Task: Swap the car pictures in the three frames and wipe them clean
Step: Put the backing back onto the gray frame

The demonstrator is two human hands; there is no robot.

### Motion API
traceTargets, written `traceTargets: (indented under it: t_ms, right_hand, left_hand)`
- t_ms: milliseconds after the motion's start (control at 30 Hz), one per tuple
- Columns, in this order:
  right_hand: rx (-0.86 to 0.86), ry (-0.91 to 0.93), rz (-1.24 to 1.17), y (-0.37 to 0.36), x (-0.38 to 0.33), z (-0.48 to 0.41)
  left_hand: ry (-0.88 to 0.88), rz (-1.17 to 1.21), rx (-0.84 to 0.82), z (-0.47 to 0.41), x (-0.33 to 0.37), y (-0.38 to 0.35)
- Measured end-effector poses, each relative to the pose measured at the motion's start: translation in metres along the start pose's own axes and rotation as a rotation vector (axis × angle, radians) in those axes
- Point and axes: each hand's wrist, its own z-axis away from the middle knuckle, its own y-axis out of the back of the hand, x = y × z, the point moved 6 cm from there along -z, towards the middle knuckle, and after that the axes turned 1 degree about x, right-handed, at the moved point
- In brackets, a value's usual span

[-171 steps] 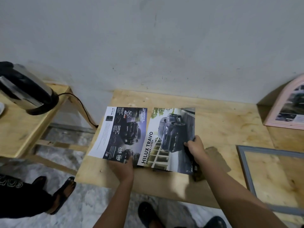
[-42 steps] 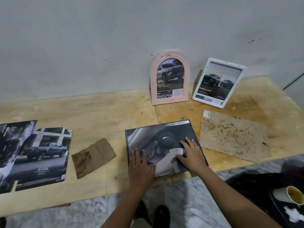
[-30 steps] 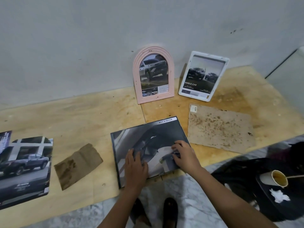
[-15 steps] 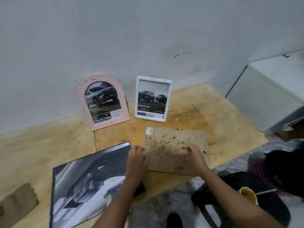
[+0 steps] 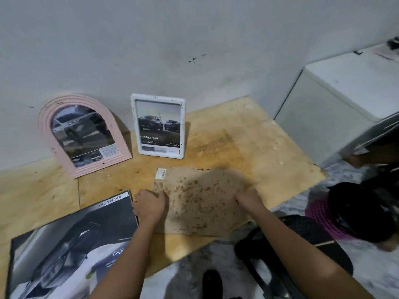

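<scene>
A stained brown backing board (image 5: 200, 199) lies flat near the plywood table's front edge. My left hand (image 5: 150, 205) grips its left edge and my right hand (image 5: 248, 197) grips its right edge. Left of it lies a dark-framed picture (image 5: 71, 244) of a car, labelled "DOUBLE CAB", face up. Against the wall stand a pink arched frame (image 5: 83, 134) and a white rectangular frame (image 5: 158, 126), each with a car picture in it.
The plywood table (image 5: 248, 137) ends just right of the board. A white appliance (image 5: 345, 100) stands to the right. Below the table's edge are a black stool (image 5: 298, 244), a dark bag (image 5: 362, 210) and a shoe (image 5: 212, 283) on the marble floor.
My hands left the dark-framed picture and moved right onto the brown board, taking hold of its two side edges. My view swung right, losing the loose prints and the brown cloth.
</scene>
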Motion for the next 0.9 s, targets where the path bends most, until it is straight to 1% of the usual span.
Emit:
traceTargets:
  t_ms: [33,100,167,300,400,500,633,767,900]
  right_hand:
    - [0.005,-0.011,-0.043,0.002,0.005,-0.002]
    - [0.002,-0.054,-0.24,0.004,0.015,0.002]
    - [0.056,-0.062,-0.382,0.009,0.025,0.004]
    - [0.253,-0.008,-0.442,0.019,0.034,0.019]
    - [0.296,0.048,-0.494,0.009,0.023,0.041]
    - [0.255,0.139,-0.507,-0.021,0.0,0.068]
    - [0.107,0.245,-0.436,-0.081,-0.04,0.107]
    - [0.046,0.343,-0.291,-0.145,-0.074,0.146]
    - [0.032,0.437,-0.139,-0.199,-0.089,0.174]
  left_hand:
    - [0.008,0.045,-0.012,-0.009,-0.006,-0.007]
    - [-0.015,0.069,-0.072,-0.021,-0.014,-0.025]
    - [-0.052,0.08,-0.134,-0.011,0.001,-0.025]
    - [-0.165,0.247,-0.174,0.013,0.037,0.003]
    - [-0.216,0.327,-0.134,0.015,0.026,0.029]
    - [-0.208,0.462,-0.032,0.02,-0.02,0.068]
    - [-0.161,0.527,0.076,0.02,-0.101,0.119]
    - [-0.022,0.611,0.177,0.013,-0.185,0.158]
    - [0.032,0.566,0.254,0.019,-0.25,0.184]
